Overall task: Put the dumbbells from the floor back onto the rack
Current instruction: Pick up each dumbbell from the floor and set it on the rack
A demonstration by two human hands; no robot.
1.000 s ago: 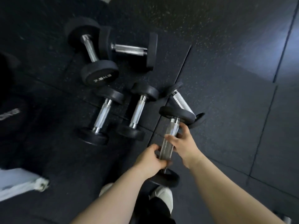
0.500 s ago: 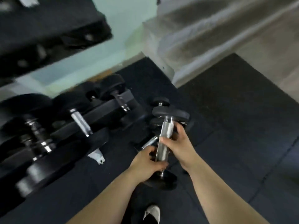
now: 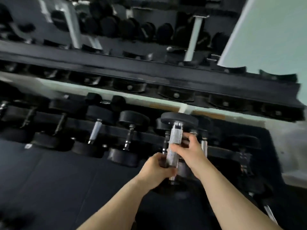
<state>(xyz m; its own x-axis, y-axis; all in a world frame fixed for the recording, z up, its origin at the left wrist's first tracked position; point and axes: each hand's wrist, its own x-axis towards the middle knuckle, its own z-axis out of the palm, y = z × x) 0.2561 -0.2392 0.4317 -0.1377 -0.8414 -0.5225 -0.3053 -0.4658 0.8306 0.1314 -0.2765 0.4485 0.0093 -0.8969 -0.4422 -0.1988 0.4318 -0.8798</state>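
Dumbbell (image 3: 175, 140): chrome knurled handle, black round heads. Held nearly upright at centre, far head toward 12 o'clock, near head toward 6, just in front of the rack (image 3: 149, 72), at its lower rail (image 3: 146, 134).
Left hand (image 3: 157, 170): fingers clenched round the handle's lower end.
Right hand (image 3: 189, 151): fingers wrapped round the handle's middle, at 1 o'clock from the left hand.
Stored dumbbells (image 3: 95, 131): row along the lower rail, 9 to 3 o'clock.
Floor mat (image 3: 58, 180): black, 7 o'clock.
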